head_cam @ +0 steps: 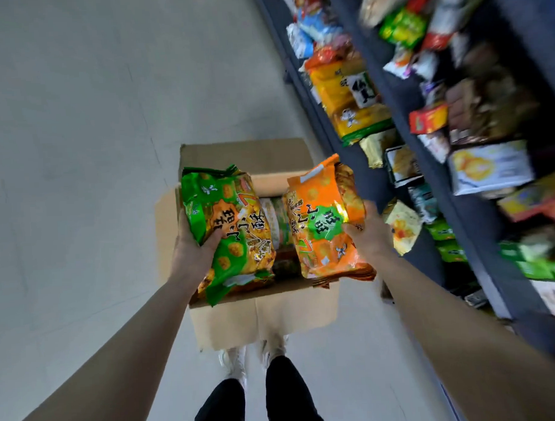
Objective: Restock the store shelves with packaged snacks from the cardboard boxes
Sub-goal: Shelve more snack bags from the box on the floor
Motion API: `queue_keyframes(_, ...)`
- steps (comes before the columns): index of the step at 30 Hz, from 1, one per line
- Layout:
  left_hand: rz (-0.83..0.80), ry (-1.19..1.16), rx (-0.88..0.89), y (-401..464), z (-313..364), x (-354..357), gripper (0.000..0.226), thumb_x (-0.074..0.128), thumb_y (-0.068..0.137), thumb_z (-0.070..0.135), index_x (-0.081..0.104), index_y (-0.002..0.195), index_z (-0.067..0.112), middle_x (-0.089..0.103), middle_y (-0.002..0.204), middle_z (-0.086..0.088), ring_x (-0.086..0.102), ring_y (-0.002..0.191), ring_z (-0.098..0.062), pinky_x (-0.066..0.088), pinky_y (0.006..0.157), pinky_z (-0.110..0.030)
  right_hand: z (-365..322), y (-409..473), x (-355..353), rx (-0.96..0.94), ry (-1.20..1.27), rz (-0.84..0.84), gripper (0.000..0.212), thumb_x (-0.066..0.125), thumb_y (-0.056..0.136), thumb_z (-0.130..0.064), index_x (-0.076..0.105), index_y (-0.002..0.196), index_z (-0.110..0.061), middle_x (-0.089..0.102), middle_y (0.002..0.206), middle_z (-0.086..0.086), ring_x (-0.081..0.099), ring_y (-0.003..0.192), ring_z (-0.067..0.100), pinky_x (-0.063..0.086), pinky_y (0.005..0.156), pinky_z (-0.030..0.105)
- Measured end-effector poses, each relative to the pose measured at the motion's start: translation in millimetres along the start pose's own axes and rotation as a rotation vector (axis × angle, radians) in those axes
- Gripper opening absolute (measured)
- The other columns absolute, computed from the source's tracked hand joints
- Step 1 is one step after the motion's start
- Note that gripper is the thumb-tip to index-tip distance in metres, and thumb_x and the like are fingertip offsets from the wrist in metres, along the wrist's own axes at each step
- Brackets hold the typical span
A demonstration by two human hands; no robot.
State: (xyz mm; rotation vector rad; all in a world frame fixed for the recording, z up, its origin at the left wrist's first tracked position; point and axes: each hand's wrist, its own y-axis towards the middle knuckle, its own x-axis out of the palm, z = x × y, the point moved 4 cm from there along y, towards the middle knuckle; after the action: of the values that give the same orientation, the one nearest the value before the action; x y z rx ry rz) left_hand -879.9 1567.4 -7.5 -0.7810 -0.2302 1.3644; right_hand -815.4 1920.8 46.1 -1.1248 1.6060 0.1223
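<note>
An open cardboard box (267,311) stands on the floor in front of my feet, with more snack bags (278,224) visible inside. My left hand (192,248) grips a green snack bag (229,224) from its left side, above the box. My right hand (369,229) grips an orange snack bag (323,221) from its right side, above the box's right half. Both bags are held apart from each other, a narrow gap between them.
Dark blue store shelves (401,89) run along the right, packed with mixed snack packets (357,110) and small boxes (488,166). Pale floor (79,154) stretches to the left and behind the box. My feet in white shoes (253,356) stand just behind the box.
</note>
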Motion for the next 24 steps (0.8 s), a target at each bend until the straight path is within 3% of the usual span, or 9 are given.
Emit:
queue_keyframes(3, -0.069, 0.05, 0.107, -46, 57, -8, 0.089, 0.07, 0.074, 0.063, 0.019, 0.146, 0.053, 0.059, 0.136, 0.005, 0.062, 0.117, -0.03, 0.051, 0.095, -0.058, -9, -48, -56, -0.013, 0.068, 0.081, 0.063, 0.066, 0.096, -0.026, 0.031, 0.149, -0.025, 0.065, 0.128, 0.011, 0.062, 0.112, 0.039, 0.047, 0.092, 0.043)
queue_keyframes(6, -0.092, 0.099, 0.224, -77, 105, -10, 0.081, 0.068, 0.09, 0.043, 0.011, 0.147, 0.055, 0.059, 0.137, 0.003, 0.062, 0.116, -0.028, 0.051, 0.096, -0.056, -20, -95, -110, -0.052, 0.112, 0.205, 0.075, 0.064, 0.097, -0.022, 0.021, 0.157, -0.035, 0.065, 0.125, 0.017, 0.062, 0.106, 0.041, 0.045, 0.08, 0.04)
queue_keyframes(9, -0.091, 0.183, 0.334, -109, 156, -5, 0.077, 0.064, 0.094, 0.04, 0.015, 0.153, 0.044, 0.059, 0.136, -0.003, 0.063, 0.113, -0.032, 0.052, 0.093, -0.053, -24, -145, -167, -0.088, 0.134, 0.355, 0.074, 0.061, 0.099, -0.019, 0.022, 0.156, -0.043, 0.066, 0.095, 0.018, 0.062, 0.09, 0.042, 0.039, 0.07, 0.038)
queue_keyframes(12, -0.159, 0.222, 0.409, -139, 198, 9, 0.074, 0.063, 0.094, 0.042, 0.018, 0.153, 0.042, 0.056, 0.139, -0.005, 0.06, 0.117, -0.034, 0.05, 0.097, -0.055, -21, -182, -216, -0.076, 0.159, 0.477, 0.07, 0.059, 0.097, -0.016, 0.03, 0.152, -0.049, 0.06, 0.078, 0.009, 0.06, 0.08, 0.038, 0.047, 0.074, 0.041)
queue_keyframes(17, -0.304, 0.25, 0.641, -194, 269, 45, 0.071, 0.066, 0.09, 0.041, 0.028, 0.15, 0.042, 0.057, 0.14, 0.0, 0.056, 0.124, -0.028, 0.045, 0.104, -0.051, -4, -246, -297, -0.078, 0.246, 0.721, 0.059, 0.057, 0.096, -0.01, 0.051, 0.143, -0.045, 0.061, 0.082, 0.001, 0.054, 0.072, 0.023, 0.046, 0.077, 0.034)
queue_keyframes(20, -0.351, 0.263, 0.756, -232, 311, 71, 0.074, 0.066, 0.092, 0.039, 0.023, 0.152, 0.044, 0.056, 0.142, 0.003, 0.053, 0.127, -0.025, 0.042, 0.108, -0.049, 15, -281, -339, -0.062, 0.285, 0.88, 0.052, 0.052, 0.096, -0.006, 0.063, 0.133, -0.041, 0.065, 0.072, 0.008, 0.048, 0.056, 0.018, 0.039, 0.062, 0.022)
queue_keyframes(22, -0.383, 0.258, 0.844, -258, 338, 88, 0.076, 0.065, 0.092, 0.039, 0.02, 0.154, 0.041, 0.052, 0.146, 0.002, 0.05, 0.131, -0.025, 0.039, 0.11, -0.05, 28, -303, -362, -0.052, 0.278, 0.941, 0.048, 0.053, 0.098, -0.005, 0.066, 0.131, -0.038, 0.071, 0.08, 0.01, 0.041, 0.049, 0.013, 0.036, 0.05, 0.015)
queue_keyframes(24, -0.399, 0.259, 0.949, -285, 366, 103, 0.077, 0.065, 0.093, 0.035, 0.02, 0.155, 0.037, 0.05, 0.148, 0.004, 0.049, 0.132, -0.023, 0.039, 0.11, -0.047, 39, -322, -383, -0.037, 0.297, 0.993, 0.046, 0.053, 0.099, -0.005, 0.066, 0.131, -0.036, 0.075, 0.093, 0.012, 0.04, 0.048, 0.012, 0.041, 0.048, 0.025)
